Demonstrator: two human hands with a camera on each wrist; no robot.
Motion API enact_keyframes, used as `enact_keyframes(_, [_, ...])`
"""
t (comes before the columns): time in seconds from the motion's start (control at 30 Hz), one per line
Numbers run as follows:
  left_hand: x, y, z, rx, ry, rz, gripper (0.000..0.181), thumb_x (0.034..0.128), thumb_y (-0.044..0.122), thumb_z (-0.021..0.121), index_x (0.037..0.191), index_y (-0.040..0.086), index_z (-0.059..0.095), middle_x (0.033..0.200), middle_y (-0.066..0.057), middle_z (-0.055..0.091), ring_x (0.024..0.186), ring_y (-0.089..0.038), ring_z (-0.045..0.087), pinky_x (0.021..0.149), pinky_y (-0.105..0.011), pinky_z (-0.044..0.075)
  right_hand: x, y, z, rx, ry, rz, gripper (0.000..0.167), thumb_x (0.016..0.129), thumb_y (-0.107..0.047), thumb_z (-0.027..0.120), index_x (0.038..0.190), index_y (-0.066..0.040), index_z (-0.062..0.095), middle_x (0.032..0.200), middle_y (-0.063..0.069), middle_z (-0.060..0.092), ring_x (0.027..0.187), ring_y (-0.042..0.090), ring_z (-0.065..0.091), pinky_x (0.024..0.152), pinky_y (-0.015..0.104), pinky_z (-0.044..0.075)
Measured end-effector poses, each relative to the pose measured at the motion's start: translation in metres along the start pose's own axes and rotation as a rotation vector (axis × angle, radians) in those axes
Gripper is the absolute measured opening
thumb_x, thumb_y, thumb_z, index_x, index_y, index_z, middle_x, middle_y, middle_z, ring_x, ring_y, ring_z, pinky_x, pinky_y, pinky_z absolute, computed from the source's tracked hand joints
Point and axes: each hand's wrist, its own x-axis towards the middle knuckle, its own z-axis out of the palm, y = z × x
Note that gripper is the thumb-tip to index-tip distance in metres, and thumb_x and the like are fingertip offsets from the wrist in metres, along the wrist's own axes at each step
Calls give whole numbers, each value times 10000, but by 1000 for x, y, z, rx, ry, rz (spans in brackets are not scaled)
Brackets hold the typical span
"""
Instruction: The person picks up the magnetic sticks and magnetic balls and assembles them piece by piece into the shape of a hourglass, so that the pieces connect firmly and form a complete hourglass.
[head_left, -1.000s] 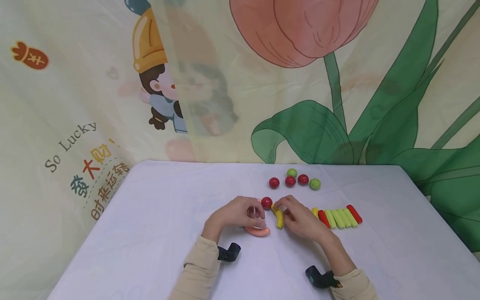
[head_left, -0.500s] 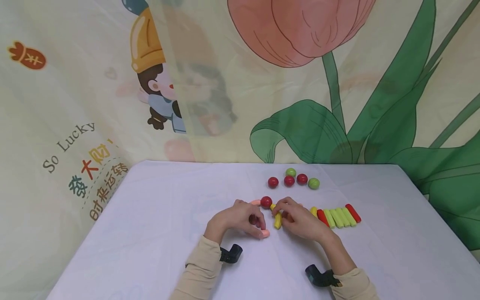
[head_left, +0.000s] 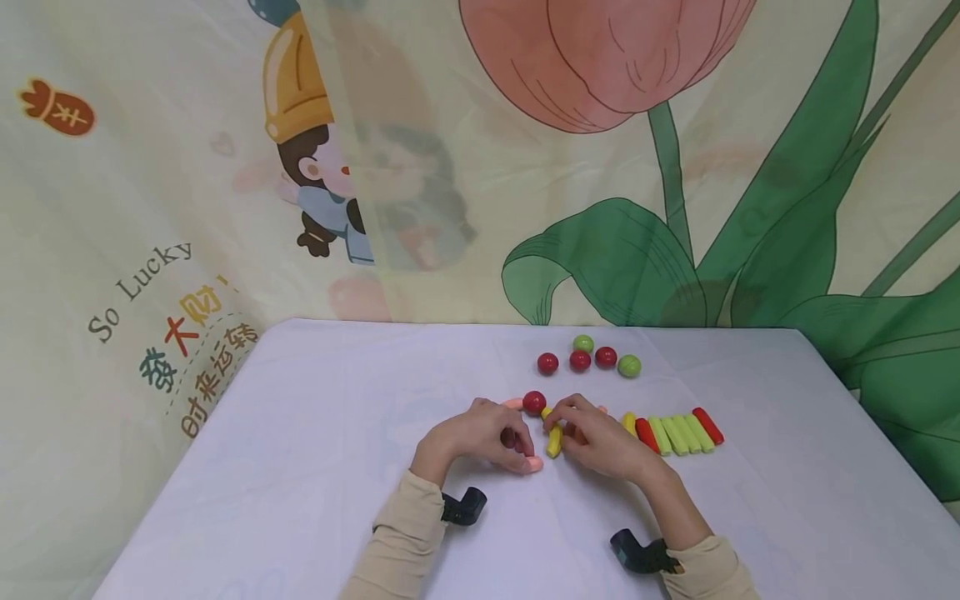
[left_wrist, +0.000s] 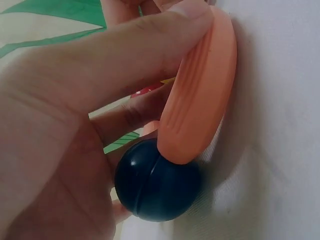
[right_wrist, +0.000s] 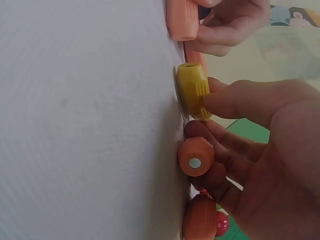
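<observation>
My left hand [head_left: 480,435] pinches a curved salmon-orange stick [left_wrist: 202,95] near one end. The stick's other end touches a dark blue ball [left_wrist: 155,182] beside the palm. My right hand [head_left: 603,437] holds a curved yellow stick [right_wrist: 192,92] between thumb and fingers. In the head view, the upper end of that yellow stick [head_left: 553,442] meets a red ball [head_left: 534,402]. Another salmon stick [head_left: 513,404] touches this ball from the left. By my right fingers in the right wrist view is an orange stick [right_wrist: 196,157], end-on, with a silvery dot.
Behind the hands lie loose red balls [head_left: 580,361] and green balls [head_left: 629,366]. To the right is a row of red sticks [head_left: 708,426], light green sticks [head_left: 679,435] and a yellow stick [head_left: 628,422]. A white cloth [head_left: 300,467] covers the table.
My left hand has lowered onto the near salmon stick and now pinches it, its visible end shifted slightly right. The yellow stick's near end has swung a little left under my right hand.
</observation>
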Motion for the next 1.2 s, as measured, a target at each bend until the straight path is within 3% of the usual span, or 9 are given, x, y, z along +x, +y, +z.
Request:
enact_keyframes(0.13, [0, -3, -1, -49, 62, 29, 52, 844, 316, 696, 877, 277, 685, 749, 146, 612, 721, 4, 537, 923, -331, 348, 0, -1, 0, 0, -4, -3, 222, 856, -97, 650, 1029, -234, 626, 1188, 21, 528, 893, 119, 510, 733, 174, 475])
enact_keyframes(0.23, [0, -6, -3, -78, 174, 32, 84, 887, 268, 648, 956, 237, 684, 854, 116, 609, 780, -44, 532, 806, -254, 417, 1, -1, 0, 5, -3, 4, 203, 857, -126, 658, 1025, -237, 625, 1185, 20, 527, 896, 122, 510, 730, 178, 476])
enact_keyframes(0.3, [1, -9, -3, -103, 265, -6, 129, 901, 259, 632, 1011, 208, 677, 928, 77, 598, 815, -79, 530, 722, -229, 445, 1, -1, 1, 12, 0, 11, 201, 850, -148, 674, 1023, -238, 627, 1180, 21, 529, 890, 120, 510, 720, 179, 477])
enact_keyframes(0.43, [4, -17, -1, -145, 398, -130, 216, 912, 241, 611, 1110, 162, 644, 1001, 7, 579, 841, -120, 530, 700, -250, 445, 2, -1, 2, 18, 7, 24, 210, 835, -163, 696, 1021, -235, 631, 1173, 25, 529, 863, 115, 509, 692, 177, 476])
enact_keyframes(0.57, [6, -25, 4, -191, 402, -201, 250, 918, 236, 597, 1148, 148, 637, 990, -11, 600, 819, -124, 525, 699, -257, 443, 1, -1, 3, 15, 14, 26, 202, 833, -150, 693, 1008, -230, 633, 1157, 21, 532, 856, 118, 506, 682, 179, 475])
enact_keyframes(0.8, [4, -33, 6, -248, 376, -206, 250, 907, 228, 616, 1140, 156, 668, 937, -1, 626, 793, -122, 506, 703, -241, 422, 1, -2, 3, 15, 15, 28, 188, 836, -166, 693, 1001, -232, 633, 1154, 21, 536, 849, 120, 504, 674, 181, 474])
enact_keyframes(0.97, [6, -33, 6, -236, 383, -205, 260, 876, 223, 658, 1125, 153, 679, 910, 3, 616, 737, -111, 482, 642, -218, 389, 2, -3, 4, 15, 21, 50, 192, 832, -182, 703, 1002, -237, 634, 1140, 14, 540, 842, 115, 506, 665, 179, 474])
enact_keyframes(1.2, [9, -28, 9, -229, 429, -274, 232, 854, 218, 687, 1077, 156, 692, 840, 10, 600, 738, -115, 494, 643, -223, 398, 3, -8, 6, 14, 30, 89, 182, 832, -172, 702, 998, -223, 647, 1138, 10, 537, 831, 114, 502, 654, 190, 467])
